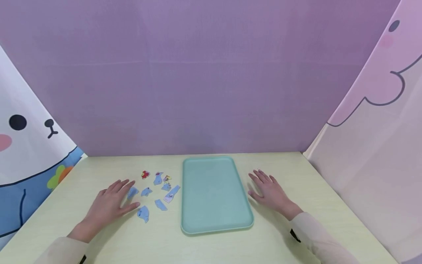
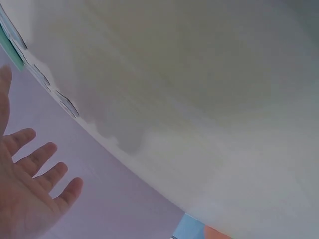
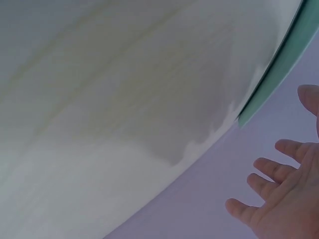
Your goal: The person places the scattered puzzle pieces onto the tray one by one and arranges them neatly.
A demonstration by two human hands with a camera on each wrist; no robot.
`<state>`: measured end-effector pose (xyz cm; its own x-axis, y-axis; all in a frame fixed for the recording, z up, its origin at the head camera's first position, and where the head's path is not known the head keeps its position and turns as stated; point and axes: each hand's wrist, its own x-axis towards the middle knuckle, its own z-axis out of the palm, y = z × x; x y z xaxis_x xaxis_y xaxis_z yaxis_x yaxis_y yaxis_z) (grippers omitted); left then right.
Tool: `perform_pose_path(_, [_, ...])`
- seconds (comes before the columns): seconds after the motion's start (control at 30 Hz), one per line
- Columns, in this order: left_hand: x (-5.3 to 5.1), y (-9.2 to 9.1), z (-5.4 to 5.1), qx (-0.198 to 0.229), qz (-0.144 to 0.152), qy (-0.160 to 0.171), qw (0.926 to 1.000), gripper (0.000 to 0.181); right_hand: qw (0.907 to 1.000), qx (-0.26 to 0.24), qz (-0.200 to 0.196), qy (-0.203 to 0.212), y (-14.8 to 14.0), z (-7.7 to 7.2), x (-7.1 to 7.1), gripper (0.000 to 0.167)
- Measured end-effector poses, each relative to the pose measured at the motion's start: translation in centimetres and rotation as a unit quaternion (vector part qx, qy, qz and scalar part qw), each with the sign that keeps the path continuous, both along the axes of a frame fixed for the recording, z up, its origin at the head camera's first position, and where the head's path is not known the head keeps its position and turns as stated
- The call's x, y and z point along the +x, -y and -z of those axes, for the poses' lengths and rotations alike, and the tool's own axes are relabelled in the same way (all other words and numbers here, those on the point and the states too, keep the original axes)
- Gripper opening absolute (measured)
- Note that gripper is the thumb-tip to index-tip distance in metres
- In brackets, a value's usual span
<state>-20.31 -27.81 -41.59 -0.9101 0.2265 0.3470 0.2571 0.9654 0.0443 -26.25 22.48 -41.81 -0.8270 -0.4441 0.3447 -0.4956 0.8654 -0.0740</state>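
Several small flat cut-out pieces, mostly pale blue, lie scattered on the table left of a mint-green tray (image 1: 214,194). Among them are a red piece (image 1: 145,175), a long blue and white piece (image 1: 172,194) and a blue piece (image 1: 143,213) nearest me. My left hand (image 1: 110,205) is spread palm down at the left side of these pieces, partly over one blue piece (image 1: 132,192). On the tray's right, my right hand (image 1: 271,192) is spread too, holding nothing. Both wrist views show loosely extended fingers above the tabletop.
The pale wooden table (image 1: 158,245) ends at a purple cloth backdrop (image 1: 211,80). Cartoon-printed cloth hangs at the left (image 1: 29,146) and a pink and white one at the right (image 1: 372,146). The tray has a low raised rim.
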Motion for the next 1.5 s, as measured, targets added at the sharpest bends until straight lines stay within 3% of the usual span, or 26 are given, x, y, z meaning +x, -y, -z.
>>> perform_pose_path(0.3, [0.3,-1.4,0.3,0.003,0.035,-0.026,0.9990,0.071,0.9996,0.006,-0.026,0.001,1.1,0.3,0.6,0.057])
perform_pose_path(0.6, [0.8,-2.6,0.7,-0.002,0.059,-0.018,0.9981,0.064,0.9985,0.032,-0.041,0.018,1.6,0.6,0.9,0.051])
perform_pose_path(0.87, [1.1,-3.4,1.0,-0.017,0.064,0.001,0.9978,0.060,0.9974,0.036,-0.059,0.018,1.9,0.8,1.2,0.048])
perform_pose_path(1.5, [1.5,-3.6,1.0,-0.026,0.068,0.010,0.9973,0.050,0.9940,0.053,-0.076,0.058,2.1,0.9,1.6,0.038])
